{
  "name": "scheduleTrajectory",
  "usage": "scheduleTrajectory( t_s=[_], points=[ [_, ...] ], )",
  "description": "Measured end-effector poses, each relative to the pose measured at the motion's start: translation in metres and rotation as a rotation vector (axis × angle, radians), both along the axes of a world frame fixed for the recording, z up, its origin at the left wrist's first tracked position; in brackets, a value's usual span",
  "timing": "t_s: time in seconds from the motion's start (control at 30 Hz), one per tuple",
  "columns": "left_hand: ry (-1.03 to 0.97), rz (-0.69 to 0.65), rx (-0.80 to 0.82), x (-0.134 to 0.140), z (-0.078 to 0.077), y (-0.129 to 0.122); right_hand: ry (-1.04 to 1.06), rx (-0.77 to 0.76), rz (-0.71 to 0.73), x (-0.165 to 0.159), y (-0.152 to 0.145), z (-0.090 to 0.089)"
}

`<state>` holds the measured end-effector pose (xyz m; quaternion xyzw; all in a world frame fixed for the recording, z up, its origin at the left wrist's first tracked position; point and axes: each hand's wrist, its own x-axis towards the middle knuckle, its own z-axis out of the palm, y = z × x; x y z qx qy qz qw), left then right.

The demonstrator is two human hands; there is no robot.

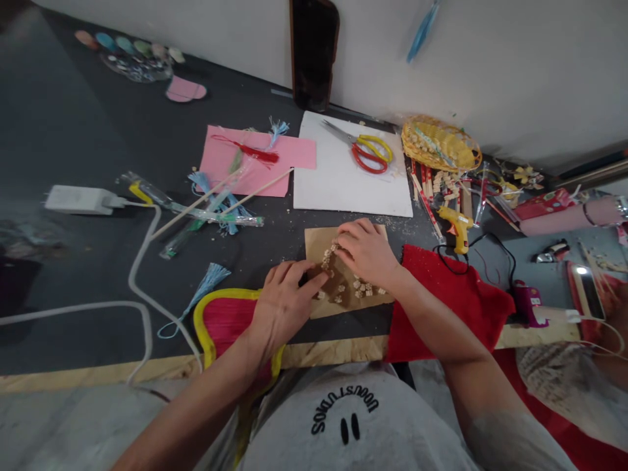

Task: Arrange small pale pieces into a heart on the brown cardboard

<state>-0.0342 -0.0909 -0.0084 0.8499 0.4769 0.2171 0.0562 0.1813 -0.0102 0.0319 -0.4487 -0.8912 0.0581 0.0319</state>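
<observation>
A sheet of brown paper (pixel 353 306) lies on the dark table in front of me, with several small cream flower-shaped pieces (pixel 363 288) scattered on it. My right hand (pixel 367 256) bends over the paper, its fingertips closed at the top of a short row of cream pieces (pixel 327 256). Partly hidden is the exact grip there. At the paper's left edge rests my left hand (pixel 284 301), thumb and forefinger apart, tips close to the row's lower end. It seems to hold nothing.
Beyond the paper lie a white board (pixel 350 190) and scissors (pixel 363 147). Right are red cloth (pixel 451 301), a yellow glue gun (pixel 458 229) with its cord and a wicker basket (pixel 436 157). Left are a blue tassel (pixel 210 281), a yellow-edged pink piece (pixel 228 320) and a white cable (pixel 140 261).
</observation>
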Motion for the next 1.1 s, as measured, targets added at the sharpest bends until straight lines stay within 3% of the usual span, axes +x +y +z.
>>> scheduleTrajectory(
  t_s=[0.67,0.93,1.1],
  points=[
    [-0.034,-0.001,-0.072,0.000,-0.001,0.000,-0.043,-0.030,-0.030,0.004,-0.002,0.009],
    [0.010,0.004,-0.001,0.001,0.002,0.000,-0.021,-0.018,0.111,-0.005,-0.001,0.006],
    [0.019,0.007,-0.035,0.002,0.002,0.000,-0.036,-0.007,0.101,-0.007,0.000,0.004]
  ],
)
